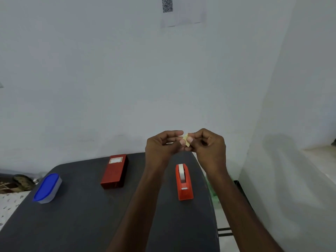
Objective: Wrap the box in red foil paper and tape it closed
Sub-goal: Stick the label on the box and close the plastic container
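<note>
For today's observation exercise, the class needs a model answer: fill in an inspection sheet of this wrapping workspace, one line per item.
Surface: dark grey table, rounded far corners.
Job's things: red box lying flat on the table, labelled, with no loose paper around it; red tape dispenser to its right; small pale piece of tape held above the table.
Clutter: blue-lidded container at the table's left.
Grips: left hand and right hand both pinch the tape piece.
Cables: nothing seen.
Surroundings: white wall with a QR-code sheet; patterned floor at left.
</note>
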`<state>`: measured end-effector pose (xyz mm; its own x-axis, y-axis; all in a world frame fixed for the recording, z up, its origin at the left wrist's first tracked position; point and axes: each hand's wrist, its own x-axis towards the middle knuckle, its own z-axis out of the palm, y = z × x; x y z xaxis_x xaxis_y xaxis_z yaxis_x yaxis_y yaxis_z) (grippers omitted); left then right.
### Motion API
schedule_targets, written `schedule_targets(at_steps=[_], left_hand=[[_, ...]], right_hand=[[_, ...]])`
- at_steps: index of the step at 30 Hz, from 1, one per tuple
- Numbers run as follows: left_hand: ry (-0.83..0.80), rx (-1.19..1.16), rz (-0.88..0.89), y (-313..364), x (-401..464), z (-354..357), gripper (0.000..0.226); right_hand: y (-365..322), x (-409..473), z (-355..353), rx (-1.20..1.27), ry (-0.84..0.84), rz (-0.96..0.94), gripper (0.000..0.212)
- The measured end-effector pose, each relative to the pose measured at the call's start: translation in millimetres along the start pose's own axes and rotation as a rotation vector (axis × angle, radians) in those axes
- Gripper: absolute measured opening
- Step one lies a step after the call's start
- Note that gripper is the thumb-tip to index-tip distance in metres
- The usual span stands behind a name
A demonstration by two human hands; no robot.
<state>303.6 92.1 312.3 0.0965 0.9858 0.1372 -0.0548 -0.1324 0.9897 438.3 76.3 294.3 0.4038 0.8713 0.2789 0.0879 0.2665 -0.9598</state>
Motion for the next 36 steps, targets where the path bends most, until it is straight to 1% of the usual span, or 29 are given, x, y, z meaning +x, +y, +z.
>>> schedule_targets(at_steps=[2,5,8,10,13,18,20,22,26,28,29,31,34,36], left_hand=[[-0.002,-0.047,-0.038,-5,5,4,0.022],[-0.056,-0.106,-0.077,-14,10,16,0.024],[-0.077,-0.118,-0.099,-20,10,33,0.025],[-0.084,-0.11,-0.111,-23,13,48,0.024],[-0.087,0.007,-0.11,-32,25,77,0.024],[-0.135,0.058,-0.093,-57,46,145,0.012],[-0.11,0.065,-0.088,-72,56,177,0.012],[-0.063,0.073,-0.126,-89,64,200,0.014],[-0.012,0.1,-0.255,-136,81,263,0.016],[0.003,0.121,-0.297,-153,89,279,0.016],[0.025,0.113,-0.338,-170,101,301,0.017],[0.041,0.09,-0.366,-177,103,301,0.018],[0.087,0.076,-0.437,-211,124,320,0.019],[0.094,0.063,-0.472,-230,132,326,0.019]], right_hand=[[4,4,-8,-0.105,-0.032,-0.035,0.01],[8,11,-24,-0.13,-0.113,-0.032,0.012],[10,13,-44,-0.17,-0.185,-0.027,0.012],[13,18,-58,-0.195,-0.164,-0.032,0.014],[23,33,-86,-0.192,-0.124,-0.011,0.017],[53,69,-146,-0.253,-0.045,0.037,0.021],[70,90,-176,-0.241,-0.021,0.077,0.02],[86,110,-201,-0.195,-0.025,0.136,0.02],[122,160,-264,-0.082,-0.083,0.259,0.014],[136,175,-277,-0.034,-0.107,0.329,0.017],[153,191,-293,-0.034,-0.136,0.369,0.02],[161,193,-293,-0.012,-0.161,0.399,0.023],[200,217,-303,0.016,-0.213,0.485,0.024],[225,227,-305,0.029,-0.213,0.539,0.023]])
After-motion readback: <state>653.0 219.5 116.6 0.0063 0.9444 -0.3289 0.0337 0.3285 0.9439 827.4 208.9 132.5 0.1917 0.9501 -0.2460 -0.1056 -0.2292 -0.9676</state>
